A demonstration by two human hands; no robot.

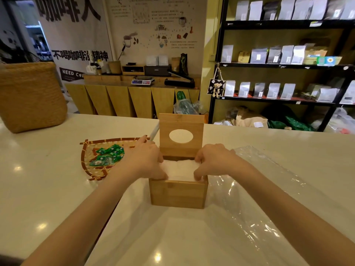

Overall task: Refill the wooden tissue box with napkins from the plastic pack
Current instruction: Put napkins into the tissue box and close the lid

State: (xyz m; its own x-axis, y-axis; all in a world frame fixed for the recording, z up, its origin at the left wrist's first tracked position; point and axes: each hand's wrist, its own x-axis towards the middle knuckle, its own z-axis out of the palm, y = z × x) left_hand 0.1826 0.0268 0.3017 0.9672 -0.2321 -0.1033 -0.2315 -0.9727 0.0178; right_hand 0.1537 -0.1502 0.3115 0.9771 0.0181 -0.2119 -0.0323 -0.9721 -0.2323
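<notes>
At the centre of the frame the wooden tissue box (178, 192) stands with its lid (181, 137) tilted up, and the napkins (179, 169) already sit inside it. The left hand (146, 160) and right hand (213, 160) press the stack's 2 sides, fingers curled down on the paper. The emptied plastic pack (255, 189) lies at lower right; the stack looks seated, so next comes lowering the lid, likely feeding 1 napkin through its oval hole.

A banner (76, 35) on the far wall carries big black characters, "不喝咖啡没精神", though the fifth is partly hidden; below them a dark strip (72, 73) reads "NEED CO", cut off by counter items. The banner's top line is cropped. The poster (155, 22) beside it has print too small to read
</notes>
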